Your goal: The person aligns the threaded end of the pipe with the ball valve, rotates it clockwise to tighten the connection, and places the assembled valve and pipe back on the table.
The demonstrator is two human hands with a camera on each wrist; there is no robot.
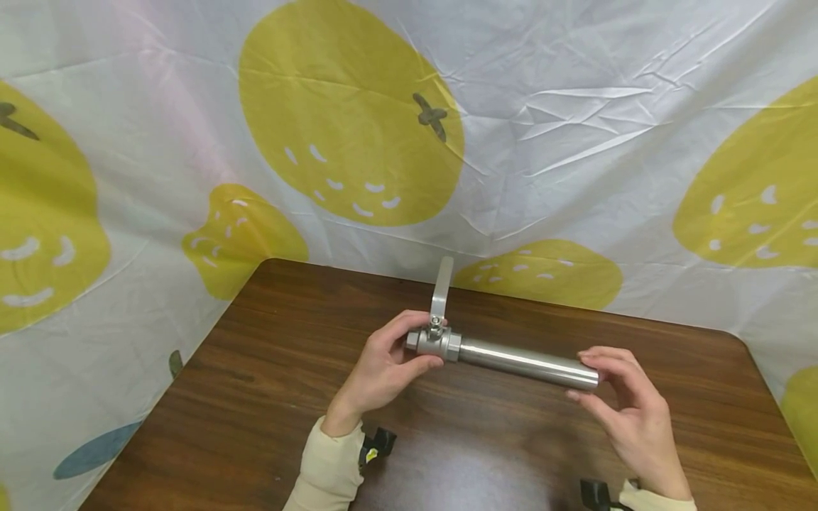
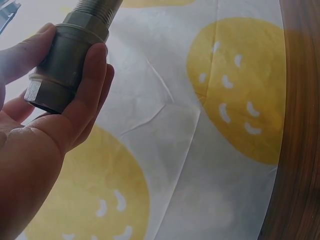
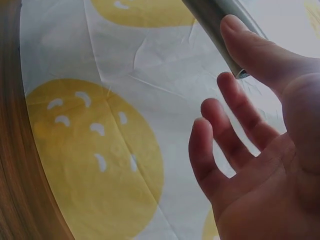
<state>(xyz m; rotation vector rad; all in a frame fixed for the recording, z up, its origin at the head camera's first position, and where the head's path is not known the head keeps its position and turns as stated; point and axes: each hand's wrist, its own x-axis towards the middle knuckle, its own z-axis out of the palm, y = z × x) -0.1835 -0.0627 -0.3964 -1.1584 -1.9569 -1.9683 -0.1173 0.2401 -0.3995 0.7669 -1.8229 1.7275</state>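
A silver ball valve (image 1: 433,343) with a long lever handle (image 1: 442,287) pointing away is joined to a smooth metal pipe (image 1: 527,363). My left hand (image 1: 390,365) grips the valve body, thumb on the near side and fingers behind. In the left wrist view the valve (image 2: 62,65) shows its hexagonal open end, and some thread shows where the pipe enters. My right hand (image 1: 633,404) pinches the pipe's far right end between thumb and fingers. The right wrist view shows the thumb on the pipe (image 3: 220,37), the other fingers spread below its end.
The valve and pipe are held above a brown wood-grain table (image 1: 268,369) with rounded corners. A white cloth (image 1: 543,142) printed with yellow fruit hangs behind and beside it. Black wrist-worn devices (image 1: 378,446) sit at both cream sleeves.
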